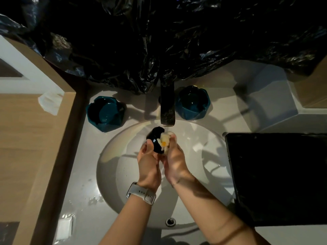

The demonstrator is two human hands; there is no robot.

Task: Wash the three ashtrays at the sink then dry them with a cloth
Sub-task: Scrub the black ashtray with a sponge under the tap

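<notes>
My left hand (147, 160) holds a dark ashtray (155, 138) over the white sink basin (123, 156), just below the dark faucet (167, 110). My right hand (174, 160) presses a pale sponge with an orange spot (165, 141) against that ashtray. A teal ashtray (105, 114) stands on the counter left of the faucet. Another teal ashtray (193, 102) stands on the counter to the faucet's right. I cannot tell whether water is running.
A black tray (279, 177) lies on the counter at the right. Black plastic sheeting (159, 41) covers the wall behind the sink. A wooden panel (26, 138) borders the left side. Water puddles (93, 198) sit on the near-left counter, beside a small white packet (64, 227).
</notes>
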